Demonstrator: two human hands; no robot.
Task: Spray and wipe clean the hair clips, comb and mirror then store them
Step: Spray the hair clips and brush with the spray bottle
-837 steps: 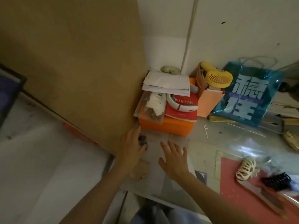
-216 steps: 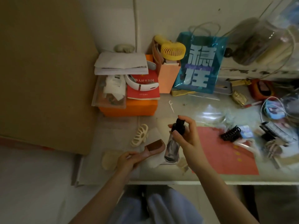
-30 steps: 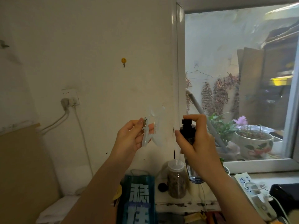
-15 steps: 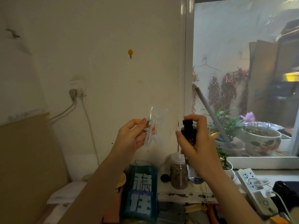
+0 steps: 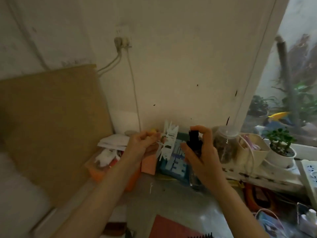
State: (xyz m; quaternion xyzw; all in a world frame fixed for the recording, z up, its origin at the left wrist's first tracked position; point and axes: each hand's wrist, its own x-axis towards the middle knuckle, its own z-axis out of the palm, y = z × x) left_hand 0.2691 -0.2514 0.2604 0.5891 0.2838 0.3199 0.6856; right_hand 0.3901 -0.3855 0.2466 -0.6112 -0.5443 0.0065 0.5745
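Note:
My left hand (image 5: 139, 145) pinches a clear, whitish claw hair clip (image 5: 167, 140) and holds it upright in the air above the desk. Just to its right, my right hand (image 5: 204, 152) grips a small spray bottle (image 5: 194, 143) with a dark cap, the index finger resting on top of the nozzle, which faces the clip. The teeth of a black hair clip (image 5: 201, 236) peek in at the bottom edge, on a red mat (image 5: 168, 227). No comb or mirror is in sight.
Behind my hands stand a blue bag (image 5: 173, 162), an orange box (image 5: 99, 170) with papers and a glass jar (image 5: 224, 145). A potted plant (image 5: 281, 148) sits on the window ledge at right. A cardboard panel (image 5: 51, 121) leans at left. Cables and small items crowd the right.
The view has tilted down towards the desk. Both hands have come lower together, with the clip and the spray bottle still held side by side.

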